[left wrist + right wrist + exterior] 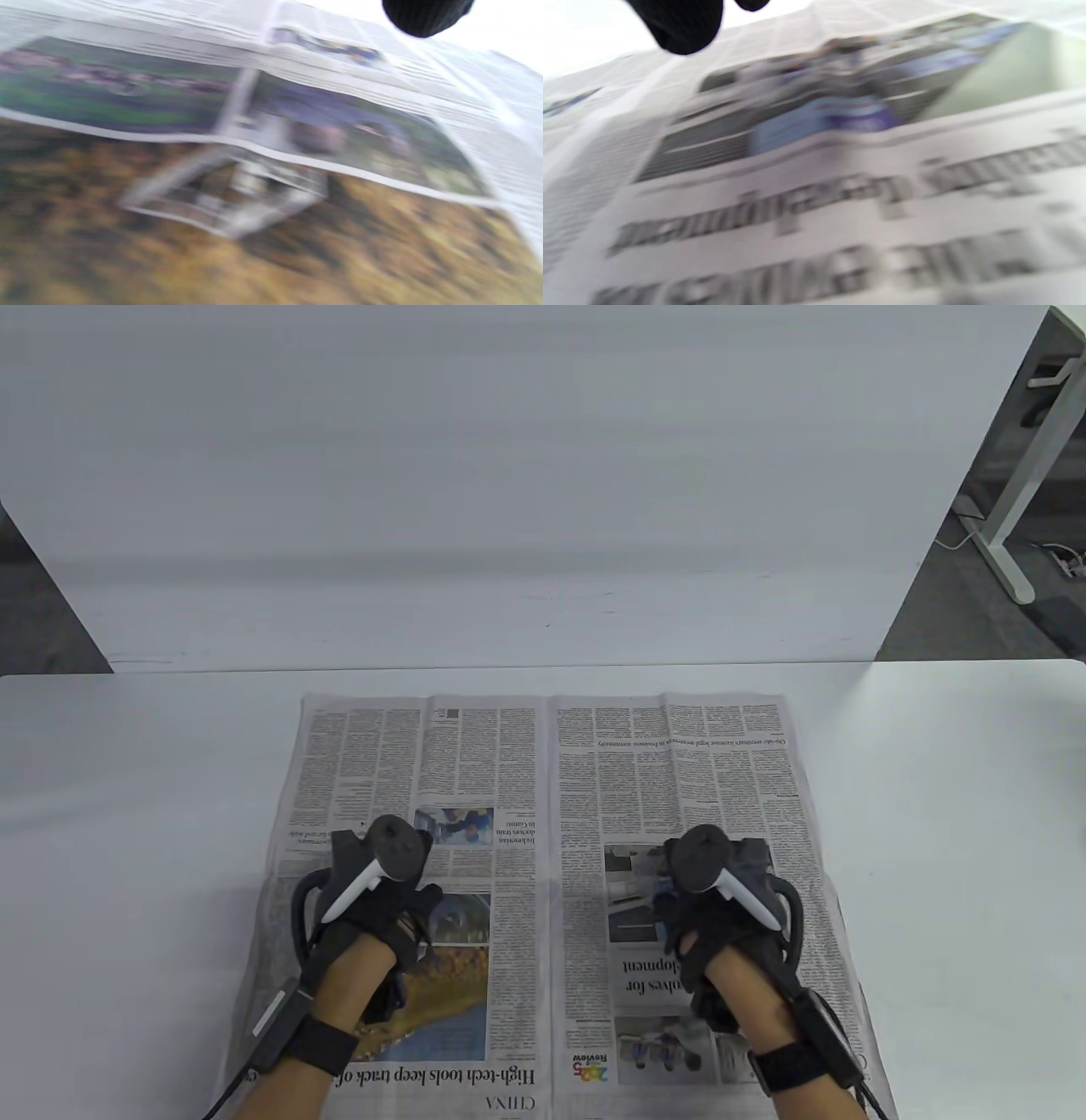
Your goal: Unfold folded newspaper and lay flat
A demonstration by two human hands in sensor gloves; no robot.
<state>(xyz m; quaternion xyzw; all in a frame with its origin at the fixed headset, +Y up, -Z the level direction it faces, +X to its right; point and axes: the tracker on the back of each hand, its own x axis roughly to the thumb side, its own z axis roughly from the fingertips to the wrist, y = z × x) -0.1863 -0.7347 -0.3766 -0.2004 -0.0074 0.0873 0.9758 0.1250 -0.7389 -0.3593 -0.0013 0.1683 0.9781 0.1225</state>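
Observation:
The newspaper [543, 780] lies spread open on the white table [127, 814], with its centre fold running away from me and its text upside down. My left hand [420, 899] rests on the left page over a colour photo. My right hand [674, 903] rests on the right page over another photo. Both hands lie low on the paper and hold nothing. The trackers hide most of the fingers. The left wrist view shows the page [271, 212] very close and one gloved fingertip [424, 17]. The right wrist view shows blurred headline print [840, 212] and a fingertip [678, 25].
A white backdrop board [509, 475] stands along the table's far edge. A desk leg [1014, 500] and grey floor show at the far right. Bare table lies to both sides of the paper.

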